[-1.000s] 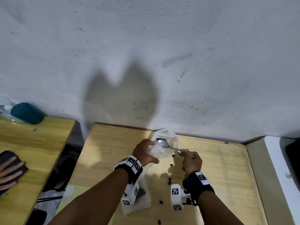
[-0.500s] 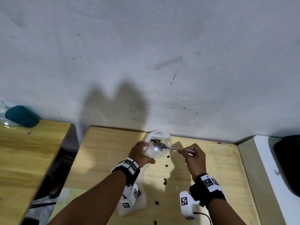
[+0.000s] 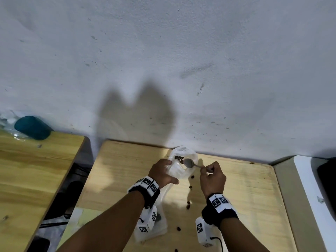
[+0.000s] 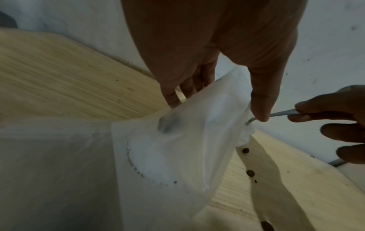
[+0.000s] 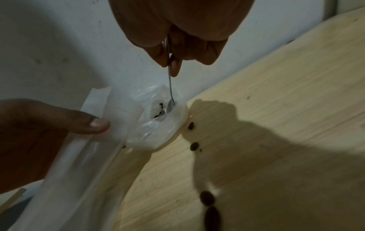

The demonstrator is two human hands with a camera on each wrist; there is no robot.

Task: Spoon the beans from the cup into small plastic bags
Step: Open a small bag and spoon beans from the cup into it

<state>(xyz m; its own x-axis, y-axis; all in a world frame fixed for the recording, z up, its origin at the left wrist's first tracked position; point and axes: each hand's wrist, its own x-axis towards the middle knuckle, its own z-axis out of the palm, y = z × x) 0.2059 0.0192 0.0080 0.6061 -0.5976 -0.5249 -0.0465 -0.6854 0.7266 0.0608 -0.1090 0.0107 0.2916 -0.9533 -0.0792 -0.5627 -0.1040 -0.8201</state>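
Note:
My left hand (image 3: 171, 171) grips a clear plastic cup (image 3: 181, 171), tilted toward me, together with a thin plastic bag (image 3: 161, 211) that hangs down below the wrist. A few dark beans (image 3: 179, 158) lie inside the cup. My right hand (image 3: 207, 169) pinches the handle of a metal spoon (image 3: 189, 163), and its bowl sits inside the cup beside the beans. From the right wrist, the spoon (image 5: 170, 87) dips into the cup (image 5: 158, 128) among the beans (image 5: 158, 109). The left wrist view shows the bag (image 4: 177, 148) draped over the cup.
Several loose beans (image 3: 190, 187) are scattered on the wooden table (image 3: 127, 170) between my hands and toward its front edge. A second table (image 3: 36, 170) stands to the left across a gap, with a teal cylinder (image 3: 32, 127) on it. A white appliance (image 3: 312, 188) borders the right.
The spoon's bowl has gone from the cup's mouth down inside it, next to the beans. My right wrist has lifted. Another hand on the left table has left the view.

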